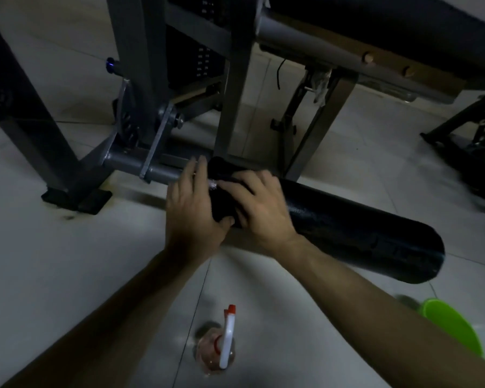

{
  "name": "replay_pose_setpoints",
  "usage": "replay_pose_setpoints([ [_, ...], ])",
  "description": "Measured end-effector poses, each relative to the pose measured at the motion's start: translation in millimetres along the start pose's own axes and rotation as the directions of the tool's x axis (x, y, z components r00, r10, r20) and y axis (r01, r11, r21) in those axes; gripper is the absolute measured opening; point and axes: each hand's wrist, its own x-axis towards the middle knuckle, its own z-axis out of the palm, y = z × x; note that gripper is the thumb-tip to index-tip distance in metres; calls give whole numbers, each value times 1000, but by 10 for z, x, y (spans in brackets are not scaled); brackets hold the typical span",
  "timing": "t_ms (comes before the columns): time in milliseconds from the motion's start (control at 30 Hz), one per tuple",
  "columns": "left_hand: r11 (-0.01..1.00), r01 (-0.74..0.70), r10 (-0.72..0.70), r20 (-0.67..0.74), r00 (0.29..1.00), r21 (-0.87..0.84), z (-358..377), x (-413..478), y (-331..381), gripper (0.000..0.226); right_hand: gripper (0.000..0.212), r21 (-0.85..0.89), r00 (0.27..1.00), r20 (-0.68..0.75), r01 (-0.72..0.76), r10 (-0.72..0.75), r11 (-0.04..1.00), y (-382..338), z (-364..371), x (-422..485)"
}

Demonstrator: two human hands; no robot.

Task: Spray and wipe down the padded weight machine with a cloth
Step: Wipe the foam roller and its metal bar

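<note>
Both the left hand [192,211] and right hand [259,205] curled closed around a dark cloth [224,191], pressing it onto the black roller pad [347,236].

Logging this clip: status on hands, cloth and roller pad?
Both hands, left hand and right hand, pressing dark cloth on roller pad. Spray bottle set down on floor. Nothing blocking.

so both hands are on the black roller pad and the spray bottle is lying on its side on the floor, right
Not quite. The spray bottle stands upright on the tiled floor, its white trigger head on top, as the head view shows. The left hand and right hand are indeed on the black roller pad.
</note>
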Motion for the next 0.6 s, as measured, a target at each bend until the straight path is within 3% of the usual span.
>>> replay_pose_setpoints([
  [67,985,-121,112,75,991,127,14,25,193,118,35,-57,998,22,-51,52,997,298,-223,-347],
  [167,938,-308,281,171,944,159,136,62,474,106,30,-141,982,72,-165,177,976,659,-557,-878],
  [233,925,-351,311,240,919,144,244,57,595,96,29,-173,969,57,-226,239,959,850,-785,-1179],
  [300,917,-369,319,281,905,148,369,23,681,92,30,-171,929,-25,-369,370,914,1018,-1006,-1443],
  [400,909,-366,307,271,912,200,468,-10,731,95,27,-67,804,-198,-581,560,811,1060,-1103,-1537],
  [467,898,-368,307,256,917,240,493,-15,746,98,20,-15,836,-192,-526,514,850,893,-915,-1299],
  [600,889,-325,268,208,941,324,650,-114,922,112,15,61,956,-113,-264,269,963,591,-467,-734],
])
